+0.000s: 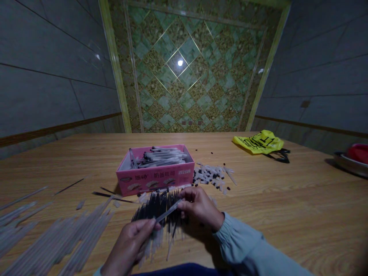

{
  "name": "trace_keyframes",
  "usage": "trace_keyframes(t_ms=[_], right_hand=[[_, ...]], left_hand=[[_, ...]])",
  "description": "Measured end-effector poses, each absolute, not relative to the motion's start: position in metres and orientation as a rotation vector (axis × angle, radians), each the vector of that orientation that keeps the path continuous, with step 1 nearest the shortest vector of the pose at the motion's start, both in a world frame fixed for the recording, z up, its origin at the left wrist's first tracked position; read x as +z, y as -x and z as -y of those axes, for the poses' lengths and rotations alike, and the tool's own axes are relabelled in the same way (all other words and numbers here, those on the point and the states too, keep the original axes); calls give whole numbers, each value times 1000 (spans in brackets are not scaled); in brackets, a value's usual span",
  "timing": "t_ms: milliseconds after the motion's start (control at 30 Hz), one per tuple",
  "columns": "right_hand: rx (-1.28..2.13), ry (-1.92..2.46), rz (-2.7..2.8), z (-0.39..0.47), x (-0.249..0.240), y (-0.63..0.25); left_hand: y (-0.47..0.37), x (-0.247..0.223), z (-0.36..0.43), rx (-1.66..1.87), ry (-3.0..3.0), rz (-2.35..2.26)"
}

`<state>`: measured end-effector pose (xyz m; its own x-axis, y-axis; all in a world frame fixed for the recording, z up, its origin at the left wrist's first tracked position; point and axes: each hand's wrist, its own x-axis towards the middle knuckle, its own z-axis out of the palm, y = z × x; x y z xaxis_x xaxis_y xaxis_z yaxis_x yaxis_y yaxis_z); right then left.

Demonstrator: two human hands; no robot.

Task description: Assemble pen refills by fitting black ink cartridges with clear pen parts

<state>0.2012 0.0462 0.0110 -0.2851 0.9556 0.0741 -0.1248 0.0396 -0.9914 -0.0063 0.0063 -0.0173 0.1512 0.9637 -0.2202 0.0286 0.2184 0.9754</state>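
Observation:
Between my two hands, above the table, a thin translucent tube point(168, 212) is held at a slant. My left hand point(133, 239) pinches its lower left end. At the upper right end, the fingers of my right hand point(198, 205) are closed on it. Below lies a pile of black-tipped sticks point(153, 207) with clear lower parts, partly hidden by my hands. Just behind the pile stands a pink box point(156, 180) holding many finished-looking grey and clear sticks point(163, 156).
Many clear tubes point(57, 237) lie on the wooden table point(273, 199) at the left. Small clear and black caps point(208, 174) are scattered right of the box. A yellow bag point(258, 142) lies at the back right. A metal bowl with something red point(352, 161) stands at the right edge.

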Motion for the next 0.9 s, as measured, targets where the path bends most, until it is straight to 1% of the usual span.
trace_keyframes(t_ms=[133, 233, 367, 500, 600, 700, 767, 833, 900], right_hand=[[1459, 974, 1188, -39, 11, -194], [1524, 969, 1075, -36, 13, -191], [1594, 955, 978, -34, 18, -190], [1626, 998, 1005, -32, 22, -192], [1662, 1009, 994, -33, 22, -196], [1708, 1002, 1031, -34, 22, -199], [1719, 991, 1062, -35, 22, -200], [1693, 978, 1066, -35, 23, -198], [1637, 952, 1042, -36, 24, -195]], left_hand=[[6, -4, -4, 1034, -1451, -1359], [4, 4, 0, 1102, -1508, -1439], [2, 3, 3, 1292, -1595, -1470], [6, -4, 4, 1477, -2028, -1411], [10, -5, 5, 1562, -2406, -1273], [11, -5, 8, 1612, -2667, -1134], [10, -6, 8, 1621, -2749, -1129], [9, -7, 6, 1580, -2758, -1209], [11, -6, 2, 1456, -2701, -1374]])
